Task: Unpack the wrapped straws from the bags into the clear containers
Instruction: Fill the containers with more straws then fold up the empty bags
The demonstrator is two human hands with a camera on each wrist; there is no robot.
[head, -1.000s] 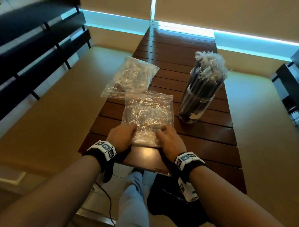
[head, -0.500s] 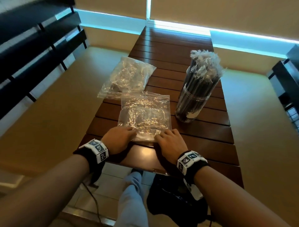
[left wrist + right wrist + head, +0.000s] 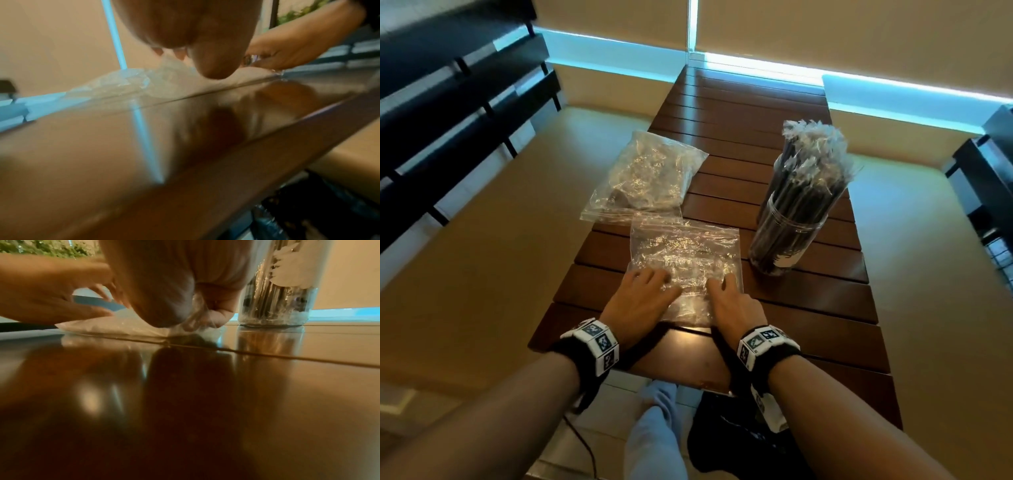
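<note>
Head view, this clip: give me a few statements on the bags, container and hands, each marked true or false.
1. Both hands are on the nearer bag. True: the left hand and right hand are at its near end.
2. The clear container lies tipped over. False: it stands upright, packed with dark wrapped straws.
3. The farther bag hangs over the table edge. True.
4. The container stands left of the bags. False: it is on their right.
5. The right hand pinches plastic. True: its fingers gather the film.
</note>
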